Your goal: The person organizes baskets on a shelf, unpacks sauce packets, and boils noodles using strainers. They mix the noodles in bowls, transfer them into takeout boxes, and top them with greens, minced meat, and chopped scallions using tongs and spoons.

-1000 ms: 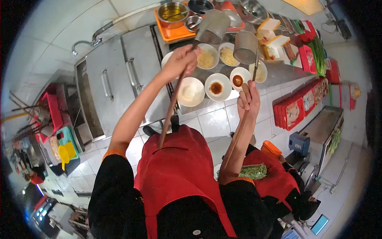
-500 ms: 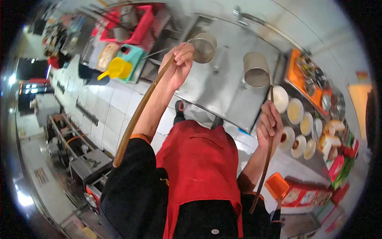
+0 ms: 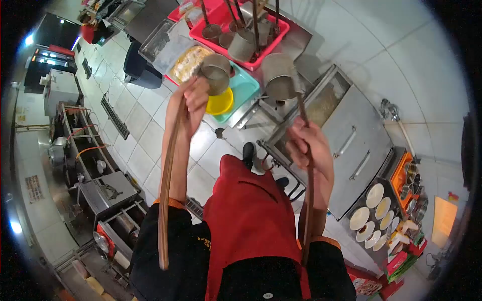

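Note:
My left hand [image 3: 193, 103] is closed round the long wooden handle of a strainer [image 3: 216, 74], whose metal basket hangs over a yellow container [image 3: 220, 101] and a teal tray [image 3: 244, 86]. Round the handle of a second strainer [image 3: 279, 78] my right hand [image 3: 312, 143] is wrapped. That basket is just right of a red bin [image 3: 275, 34], which holds several more wooden-handled strainers. Both handles run back toward my forearms. The basket interiors look empty, as far as they show.
A steel cooker with handled lids [image 3: 346, 145] stands at the right. Beyond it are several bowls [image 3: 359, 218] and an orange tray [image 3: 400, 181]. A dark bin [image 3: 142, 65] is at the upper left, with metal racks [image 3: 108, 195] at the left. Another person [image 3: 90, 30] is far off.
The view has swung from the bowl counter, past the cooker, to the red bin. Both hands have carried their strainers along with it, each keeping hold of its handle.

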A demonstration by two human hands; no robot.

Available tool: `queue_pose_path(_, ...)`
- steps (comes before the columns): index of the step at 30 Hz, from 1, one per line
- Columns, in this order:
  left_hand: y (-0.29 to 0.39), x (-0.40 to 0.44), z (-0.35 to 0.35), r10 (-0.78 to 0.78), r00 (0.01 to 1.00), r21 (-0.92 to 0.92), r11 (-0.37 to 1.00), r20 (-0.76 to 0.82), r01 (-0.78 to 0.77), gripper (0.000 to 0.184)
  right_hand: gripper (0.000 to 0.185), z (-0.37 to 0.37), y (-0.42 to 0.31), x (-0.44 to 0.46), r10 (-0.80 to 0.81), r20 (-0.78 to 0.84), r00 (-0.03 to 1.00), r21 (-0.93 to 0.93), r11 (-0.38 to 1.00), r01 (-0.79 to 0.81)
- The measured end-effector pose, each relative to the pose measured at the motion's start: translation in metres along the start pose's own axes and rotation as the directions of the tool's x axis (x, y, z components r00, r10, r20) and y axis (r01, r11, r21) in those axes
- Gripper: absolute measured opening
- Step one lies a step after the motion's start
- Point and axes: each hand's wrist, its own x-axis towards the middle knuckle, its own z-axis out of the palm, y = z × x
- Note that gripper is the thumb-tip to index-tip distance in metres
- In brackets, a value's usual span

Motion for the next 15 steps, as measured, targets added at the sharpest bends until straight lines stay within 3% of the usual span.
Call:
queue_pose_path(1, 0.022, 0.024, -0.009, -0.037, 0.999, -0.019, 0.999, 0.014, 0.037, 0.024, 0.013, 0.011, 0.004, 0.012, 0.046, 0.008, 0.999, -0.014, 0.999, -0.046)
queue_pose_path(4, 0.083, 0.123, -0.052, -0.083, 0.987, 0.197, 0.979, 0.140, 0.055, 0.027, 0.013, 0.031, 0.021, 0.043, 0.112, 0.064, 0.992, -0.015, 0.994, -0.111)
queue_pose_path(5, 0.098, 0.155, -0.062, -0.122, 0.973, 0.255, 0.964, 0.194, 0.070, 0.028, 0.013, 0.040, 0.023, 0.052, 0.118, 0.088, 0.989, -0.094, 0.990, -0.109)
queue_pose_path(7, 0.123, 0.219, -0.084, -0.209, 0.959, 0.414, 0.903, 0.189, 0.115, 0.028, 0.014, 0.056, 0.022, 0.068, 0.154, 0.113, 0.982, -0.207, 0.970, -0.128)
queue_pose_path(8, 0.128, 0.240, -0.083, -0.201, 0.957, 0.403, 0.909, 0.209, 0.103, 0.028, 0.013, 0.061, 0.019, 0.075, 0.170, 0.129, 0.977, -0.213, 0.967, -0.140)
queue_pose_path(10, 0.131, 0.285, -0.083, -0.209, 0.966, 0.458, 0.881, 0.152, 0.118, 0.014, 0.015, 0.078, 0.019, 0.084, 0.151, 0.039, 0.988, -0.213, 0.967, -0.139)
queue_pose_path(11, 0.135, 0.321, -0.099, -0.222, 0.965, 0.486, 0.864, 0.136, 0.131, 0.014, 0.016, 0.071, 0.018, 0.092, 0.187, 0.108, 0.976, -0.252, 0.955, -0.155)
queue_pose_path(14, 0.133, 0.378, -0.104, -0.172, 0.974, 0.482, 0.873, 0.151, 0.079, 0.018, 0.020, 0.077, 0.024, 0.116, 0.207, 0.067, 0.976, -0.323, 0.930, -0.176)
queue_pose_path(15, 0.137, 0.394, -0.108, -0.178, 0.976, 0.591, 0.803, 0.128, 0.069, 0.020, 0.017, 0.080, 0.025, 0.123, 0.200, 0.054, 0.978, -0.337, 0.926, -0.171)
